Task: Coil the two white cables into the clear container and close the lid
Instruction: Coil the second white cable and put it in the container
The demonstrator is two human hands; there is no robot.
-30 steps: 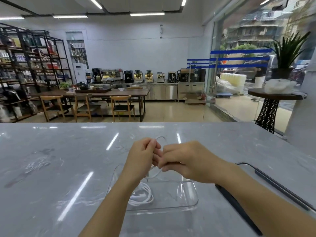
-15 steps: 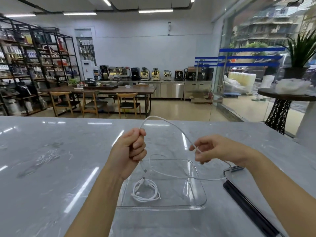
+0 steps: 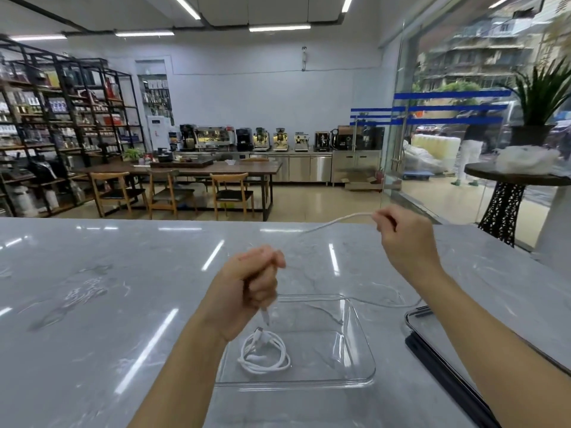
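Up and out goes the right hand (image 3: pixel 404 242), well higher and farther right than half a second back, drawing the second white cable (image 3: pixel 336 220) into a long, blurred line across the marble counter (image 3: pixel 92 288). That hand pinches the cable between thumb and fingertips, up near the counter's far edge. Left hand (image 3: pixel 250 282) is a closed fist above the clear container (image 3: pixel 355 381), gripping the same cable, and a short tail with its plug hangs from the bottom of the fist down toward the container. From the fist a thin run of cable trails right, over the container's far rim, sagging along the counter toward the lid (image 3: pixel 438 344). Inside the container, at its near-left corner, the first white cable (image 3: pixel 264 353) lies coiled in a neat ring on the floor of the dish. Lid sits off to the right of the container on the counter, dark-rimmed, partly hidden under the right forearm. Container stands open.
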